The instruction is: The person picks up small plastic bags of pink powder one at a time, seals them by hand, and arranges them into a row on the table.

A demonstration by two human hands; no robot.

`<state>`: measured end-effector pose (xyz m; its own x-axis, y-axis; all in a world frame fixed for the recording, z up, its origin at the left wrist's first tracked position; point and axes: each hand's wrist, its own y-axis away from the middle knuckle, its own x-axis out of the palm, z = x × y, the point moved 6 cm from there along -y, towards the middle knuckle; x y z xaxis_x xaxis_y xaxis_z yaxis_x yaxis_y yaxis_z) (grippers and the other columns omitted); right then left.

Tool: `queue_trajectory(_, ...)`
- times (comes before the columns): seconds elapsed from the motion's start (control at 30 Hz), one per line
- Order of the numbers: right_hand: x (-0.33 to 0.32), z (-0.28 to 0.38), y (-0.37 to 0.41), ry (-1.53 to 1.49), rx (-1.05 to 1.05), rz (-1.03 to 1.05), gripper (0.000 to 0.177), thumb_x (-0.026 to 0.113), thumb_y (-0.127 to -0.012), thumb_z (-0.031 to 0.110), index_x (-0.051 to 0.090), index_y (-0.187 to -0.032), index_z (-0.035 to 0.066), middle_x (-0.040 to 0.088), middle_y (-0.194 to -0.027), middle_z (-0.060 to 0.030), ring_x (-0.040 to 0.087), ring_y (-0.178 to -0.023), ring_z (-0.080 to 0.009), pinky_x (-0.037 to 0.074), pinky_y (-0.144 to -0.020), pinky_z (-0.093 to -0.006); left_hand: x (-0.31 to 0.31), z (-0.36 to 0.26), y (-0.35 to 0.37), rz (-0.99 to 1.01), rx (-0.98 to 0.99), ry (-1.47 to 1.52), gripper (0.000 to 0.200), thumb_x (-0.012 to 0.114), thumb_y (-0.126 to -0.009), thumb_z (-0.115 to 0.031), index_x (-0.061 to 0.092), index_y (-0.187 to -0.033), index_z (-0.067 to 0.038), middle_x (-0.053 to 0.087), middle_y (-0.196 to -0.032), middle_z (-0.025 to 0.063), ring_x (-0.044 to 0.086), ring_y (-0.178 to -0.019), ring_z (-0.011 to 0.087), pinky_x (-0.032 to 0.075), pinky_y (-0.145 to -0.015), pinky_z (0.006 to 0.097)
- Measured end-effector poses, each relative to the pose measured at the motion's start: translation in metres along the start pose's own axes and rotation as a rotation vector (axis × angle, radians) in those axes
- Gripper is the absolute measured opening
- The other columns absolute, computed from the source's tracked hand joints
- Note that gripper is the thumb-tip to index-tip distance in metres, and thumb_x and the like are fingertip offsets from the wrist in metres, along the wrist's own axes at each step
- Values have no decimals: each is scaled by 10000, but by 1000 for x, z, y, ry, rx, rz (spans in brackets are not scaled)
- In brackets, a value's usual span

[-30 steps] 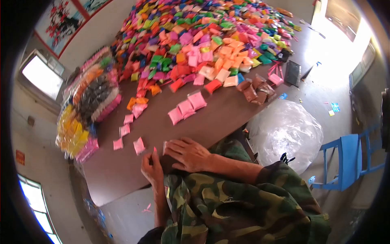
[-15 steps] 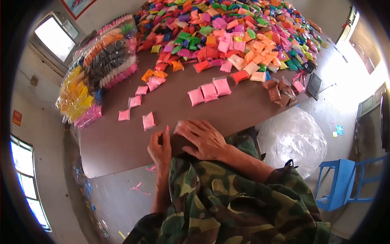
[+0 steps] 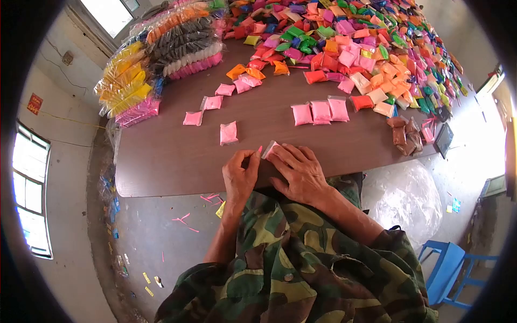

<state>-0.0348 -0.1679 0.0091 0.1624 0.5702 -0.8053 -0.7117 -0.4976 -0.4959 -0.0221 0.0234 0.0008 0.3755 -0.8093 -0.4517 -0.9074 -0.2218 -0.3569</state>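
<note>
Near the table's front edge, my left hand (image 3: 241, 175) is closed in a pinch, a thin bright pink strip (image 3: 260, 149) sticking up from its thumb and forefinger. Just to its right, my right hand (image 3: 299, 172) lies over a small clear packet with pink filling (image 3: 273, 149), fingers pressed on it; most of the packet is hidden beneath them. Beyond my left hand lies a single pink packet (image 3: 228, 133). Three pink packets (image 3: 321, 112) sit side by side farther right. More pink packets (image 3: 193, 118) trail toward the back left.
A large heap of coloured packets (image 3: 344, 48) covers the back of the brown table (image 3: 161, 167). Bagged packets (image 3: 183, 43) are stacked back left, brown packets (image 3: 405, 135) near the right edge. A clear plastic bag (image 3: 404, 199) and blue chair (image 3: 446, 266) stand right; scraps litter the floor.
The view has shifted, so the table and packets sit farther right and higher. More of the packet shows beyond my right fingertips. My left hand keeps its pinch on the strip.
</note>
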Motion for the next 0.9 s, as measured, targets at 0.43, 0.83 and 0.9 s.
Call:
queue_trajectory(0.43, -2, -1, -6, -57, 25, -74, 551, 842, -866, 272, 707, -1366, 85, 665, -1441, -100, 607, -1371, -304, 452, -1132, -485, 17, -14, -22, 235, 245, -428, 161, 770, -983, -171, 745, -925, -23, 743, -896, 192, 718, -793, 427, 556, -689, 492)
queue_trajectory(0.83, -2, -4, -5, -77, 23, -127, 492, 827, -882, 255, 711, -1338, 108, 682, -1405, -95, 632, -1340, -295, 463, -1119, -490, 32, -21, -41, 317, 273, -423, 183, 751, -1007, -243, 765, -952, -69, 754, -927, 169, 730, -869, 413, 569, -748, 505)
queue_trajectory(0.9, -2, -4, -5, -76, 27, -125, 494, 827, -880, 248, 711, -1339, 109, 684, -1405, -96, 633, -1343, -296, 466, -1120, -490, 38, -20, -46, 336, 268, -467, 178, 748, -1006, -238, 757, -945, -70, 754, -928, 168, 730, -869, 412, 567, -747, 512)
